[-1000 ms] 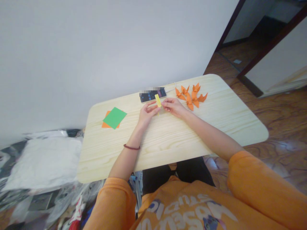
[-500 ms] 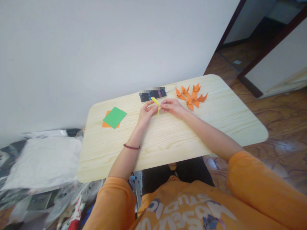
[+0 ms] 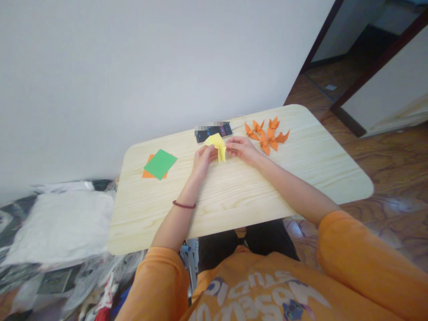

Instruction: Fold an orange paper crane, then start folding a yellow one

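A yellow sheet of origami paper (image 3: 217, 142), creased and partly opened out, is held just above the table in front of the phone. My left hand (image 3: 203, 158) is closed on its left side, thumb over the paper. At its right edge, my right hand (image 3: 243, 150) pinches the paper between thumb and fingertips. One flap of the sheet hangs down between the hands. Right of my right hand lie several folded orange paper cranes (image 3: 267, 135). Left of my left hand, a green paper square (image 3: 160, 164) rests on an orange paper square (image 3: 146, 174).
The light wood table (image 3: 234, 200) stands against a white wall. A phone (image 3: 214, 132) with a lit screen and a white cable lies at its back edge. A white bag (image 3: 63, 223) and clutter are on the left; wooden floor (image 3: 394, 178) shows on the right.
The yellow paper, earlier a narrow folded strip seen edge-on, is now spread wider, showing a broad face and a hanging flap. My hands have barely shifted.
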A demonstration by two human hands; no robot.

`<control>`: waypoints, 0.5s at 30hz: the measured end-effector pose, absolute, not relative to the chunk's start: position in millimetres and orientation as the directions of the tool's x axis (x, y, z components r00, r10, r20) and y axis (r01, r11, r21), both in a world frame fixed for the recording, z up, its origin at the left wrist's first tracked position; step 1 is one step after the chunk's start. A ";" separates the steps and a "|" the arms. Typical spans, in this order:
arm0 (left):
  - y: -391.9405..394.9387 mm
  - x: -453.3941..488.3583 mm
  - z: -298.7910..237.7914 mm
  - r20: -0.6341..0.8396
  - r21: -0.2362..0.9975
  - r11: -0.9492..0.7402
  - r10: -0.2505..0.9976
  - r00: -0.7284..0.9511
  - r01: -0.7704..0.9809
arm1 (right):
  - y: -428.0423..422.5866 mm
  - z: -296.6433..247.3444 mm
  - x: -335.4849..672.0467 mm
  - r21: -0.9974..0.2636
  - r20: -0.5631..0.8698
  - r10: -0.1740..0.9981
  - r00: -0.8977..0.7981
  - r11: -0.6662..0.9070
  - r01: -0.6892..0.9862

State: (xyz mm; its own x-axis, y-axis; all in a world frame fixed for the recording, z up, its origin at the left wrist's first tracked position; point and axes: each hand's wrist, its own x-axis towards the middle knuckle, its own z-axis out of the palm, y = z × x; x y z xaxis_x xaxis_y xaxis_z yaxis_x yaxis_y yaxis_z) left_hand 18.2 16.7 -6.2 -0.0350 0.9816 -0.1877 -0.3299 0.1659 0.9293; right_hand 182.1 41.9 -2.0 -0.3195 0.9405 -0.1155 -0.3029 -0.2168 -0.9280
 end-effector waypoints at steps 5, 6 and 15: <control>19.3 16.7 -7.3 -0.304 0.866 0.229 0.947 -0.103 -0.444 | 49.8 -9.0 187.1 -0.943 -0.042 0.983 -0.177 -0.097 -0.317; 19.3 16.7 -6.7 -0.315 0.859 0.234 0.943 -0.110 -0.456 | 50.7 -10.3 187.7 -0.952 -0.020 0.985 -0.171 -0.070 -0.297; 20.4 9.2 -6.9 -0.258 0.882 0.207 0.964 -0.067 -0.422 | 47.0 -12.2 193.6 -0.911 0.361 0.891 -0.275 0.400 0.100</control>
